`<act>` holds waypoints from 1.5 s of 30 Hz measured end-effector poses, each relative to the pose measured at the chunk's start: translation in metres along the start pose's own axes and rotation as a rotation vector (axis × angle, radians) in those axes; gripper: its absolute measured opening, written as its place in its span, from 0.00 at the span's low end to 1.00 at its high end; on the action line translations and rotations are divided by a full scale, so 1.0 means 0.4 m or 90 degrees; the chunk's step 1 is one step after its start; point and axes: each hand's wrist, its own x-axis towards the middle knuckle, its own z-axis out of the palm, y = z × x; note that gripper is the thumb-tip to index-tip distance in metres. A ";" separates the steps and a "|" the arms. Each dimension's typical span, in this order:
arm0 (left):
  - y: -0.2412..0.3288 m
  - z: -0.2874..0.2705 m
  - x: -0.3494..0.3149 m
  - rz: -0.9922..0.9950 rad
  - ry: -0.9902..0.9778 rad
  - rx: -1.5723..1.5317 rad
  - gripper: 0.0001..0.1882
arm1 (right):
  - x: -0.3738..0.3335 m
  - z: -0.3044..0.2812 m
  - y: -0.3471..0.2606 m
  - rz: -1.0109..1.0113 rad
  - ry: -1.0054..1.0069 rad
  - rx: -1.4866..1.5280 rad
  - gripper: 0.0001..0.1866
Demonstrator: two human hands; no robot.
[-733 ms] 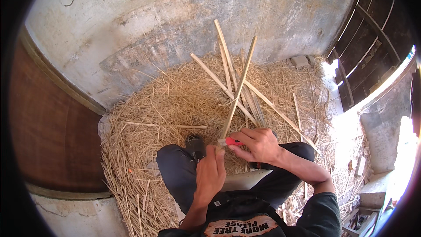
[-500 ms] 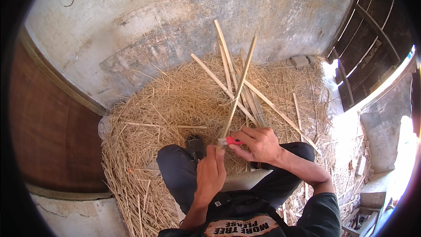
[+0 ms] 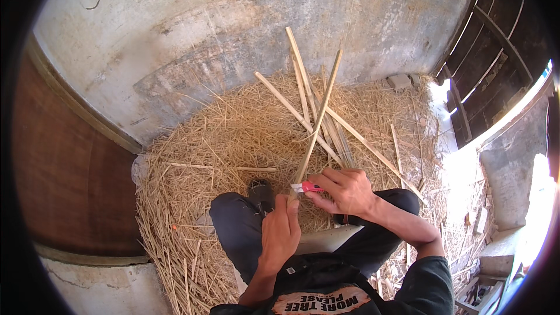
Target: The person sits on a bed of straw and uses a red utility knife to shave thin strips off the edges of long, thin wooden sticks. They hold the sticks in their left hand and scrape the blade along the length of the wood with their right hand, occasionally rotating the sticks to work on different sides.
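Sticks (image 3: 309,99) on straw (image 3: 233,140), before wall (image 3: 233,23)

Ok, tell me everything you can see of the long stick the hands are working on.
The stick is a long, thin, pale tan strip, like split bamboo or cane, flat-sided and straight. It slants up and away from the person, its far end raised above the straw pile. The left hand grips its near end; the right hand presses a small red-handled cutter against it just above that grip. Similar strips lie crossed behind it.
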 end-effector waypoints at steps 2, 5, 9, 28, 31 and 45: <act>-0.001 -0.001 -0.002 0.002 0.002 0.001 0.16 | -0.001 0.002 0.001 -0.004 0.006 -0.003 0.14; -0.009 0.001 -0.003 0.006 0.007 0.006 0.16 | -0.001 0.005 0.002 -0.005 0.013 0.002 0.14; -0.014 0.001 -0.005 0.009 0.015 0.010 0.16 | 0.004 0.005 0.000 -0.011 0.014 0.002 0.14; -0.048 0.009 -0.063 -0.042 -0.034 0.010 0.15 | 0.037 -0.025 0.125 0.291 0.081 -0.110 0.12; -0.067 0.031 -0.133 -0.032 -0.062 0.009 0.15 | 0.054 -0.113 0.229 0.302 0.161 -0.097 0.12; -0.045 0.007 -0.027 0.010 -0.010 -0.045 0.15 | -0.020 -0.014 -0.021 0.080 -0.020 0.065 0.12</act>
